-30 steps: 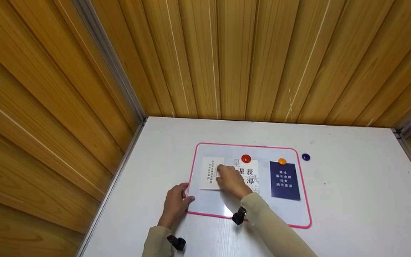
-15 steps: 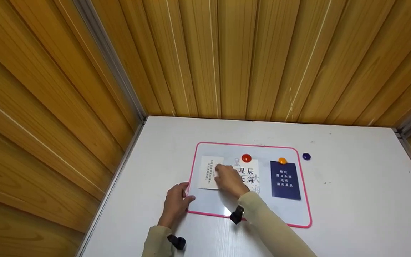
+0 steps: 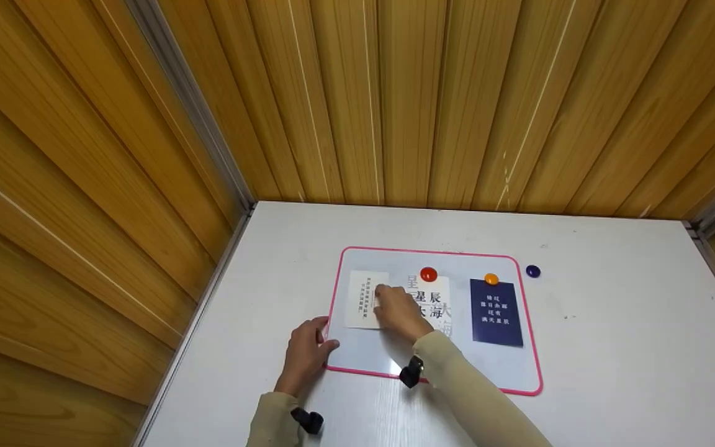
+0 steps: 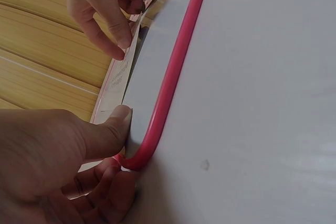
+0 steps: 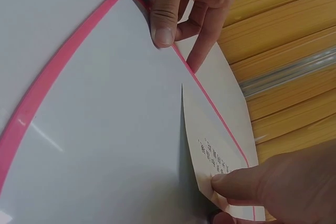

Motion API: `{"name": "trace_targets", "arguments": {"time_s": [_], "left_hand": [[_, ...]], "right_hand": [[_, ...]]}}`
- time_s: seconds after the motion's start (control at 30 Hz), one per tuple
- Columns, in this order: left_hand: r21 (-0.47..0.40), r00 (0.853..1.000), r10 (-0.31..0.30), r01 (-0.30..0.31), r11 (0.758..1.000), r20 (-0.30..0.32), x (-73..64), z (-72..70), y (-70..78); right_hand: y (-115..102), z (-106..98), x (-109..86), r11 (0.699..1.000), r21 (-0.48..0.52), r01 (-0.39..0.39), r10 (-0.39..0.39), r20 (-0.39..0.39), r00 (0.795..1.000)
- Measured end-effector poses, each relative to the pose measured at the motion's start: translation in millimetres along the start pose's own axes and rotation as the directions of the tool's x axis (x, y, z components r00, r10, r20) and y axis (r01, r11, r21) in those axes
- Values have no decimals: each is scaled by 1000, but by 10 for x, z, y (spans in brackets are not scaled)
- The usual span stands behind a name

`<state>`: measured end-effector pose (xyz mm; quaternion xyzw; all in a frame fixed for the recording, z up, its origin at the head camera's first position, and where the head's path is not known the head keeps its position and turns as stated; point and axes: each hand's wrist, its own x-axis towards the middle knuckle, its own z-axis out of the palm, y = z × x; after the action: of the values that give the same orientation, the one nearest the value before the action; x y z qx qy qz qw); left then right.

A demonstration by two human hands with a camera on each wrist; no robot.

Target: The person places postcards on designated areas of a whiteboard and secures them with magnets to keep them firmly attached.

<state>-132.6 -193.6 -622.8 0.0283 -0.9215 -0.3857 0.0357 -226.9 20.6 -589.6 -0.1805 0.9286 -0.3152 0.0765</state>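
Observation:
A small whiteboard with a pink frame lies flat on the table. My left hand grips its near left corner, thumb on top and fingers round the pink rim. My right hand pinches the right edge of a white card printed with columns of characters. In the right wrist view the thumb lies on the card, whose side edge stands a little off the board. Beside that hand is a second white card with large black characters, partly covered by the hand, with a red magnet at its top.
To the right on the board lies a dark blue card under an orange magnet. A dark blue magnet sits on the white table, just outside the board's right side. Wood-patterned walls rise behind and at the left.
My right hand and the white card have shifted very slightly left across the board. My left hand keeps its grip on the corner.

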Motion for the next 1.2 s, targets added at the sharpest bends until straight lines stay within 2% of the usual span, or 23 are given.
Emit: {"name": "trace_targets", "arguments": {"time_s": [0.1, 0.27, 0.7, 1.1, 1.2], "left_hand": [[7, 1000, 9, -9, 1000, -6, 2, 0, -2], [2, 1000, 9, -9, 1000, -5, 6, -2, -1], [-1, 999, -37, 37, 999, 15, 13, -4, 13], [6, 1000, -7, 7, 1000, 0, 14, 14, -3], [7, 1000, -15, 15, 1000, 5, 10, 12, 0]], "right_hand": [[3, 7, 19, 1000, -27, 8, -8, -9, 1000], [-9, 0, 34, 1000, -16, -16, 16, 12, 1000], [-31, -8, 22, 999, -29, -40, 41, 31, 999], [-40, 4, -10, 998, -47, -44, 45, 8, 999], [-45, 7, -14, 998, -40, -51, 52, 11, 999]]}}
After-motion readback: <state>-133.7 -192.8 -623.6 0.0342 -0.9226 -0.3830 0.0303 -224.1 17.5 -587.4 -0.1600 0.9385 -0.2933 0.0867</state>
